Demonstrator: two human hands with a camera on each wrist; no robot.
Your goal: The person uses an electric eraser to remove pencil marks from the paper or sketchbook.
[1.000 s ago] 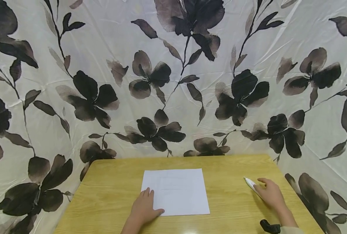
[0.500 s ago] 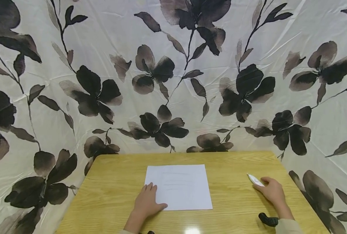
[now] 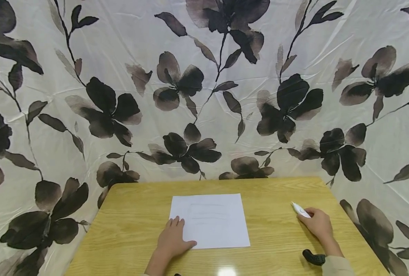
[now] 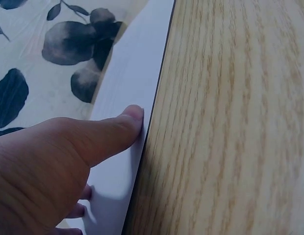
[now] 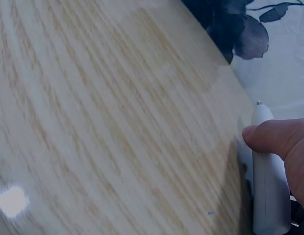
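Observation:
A white sheet of paper [image 3: 218, 230] with several faint lines lies on the wooden table. My left hand [image 3: 173, 237] rests flat on its lower left part, fingers stretched; in the left wrist view the thumb [image 4: 122, 127] presses near the paper's edge. To the right of the paper, my right hand [image 3: 318, 222] grips a thick white pen-like tool [image 3: 301, 210] that has a narrow metal tip. In the right wrist view the thumb [image 5: 269, 136] lies across the tool's white barrel [image 5: 270, 196]; its tip points away from me.
The yellow wooden table [image 3: 266, 230] reaches back to a hanging cloth [image 3: 232, 115] with dark flowers. A black strap-like piece [image 3: 313, 257] sits at the right wrist. A bright light reflection [image 3: 226, 271] shows at the table's front.
The fingers of my right hand have closed in around the white tool, which stays at about the same place. The head view has shifted slightly. My left hand keeps its place on the paper.

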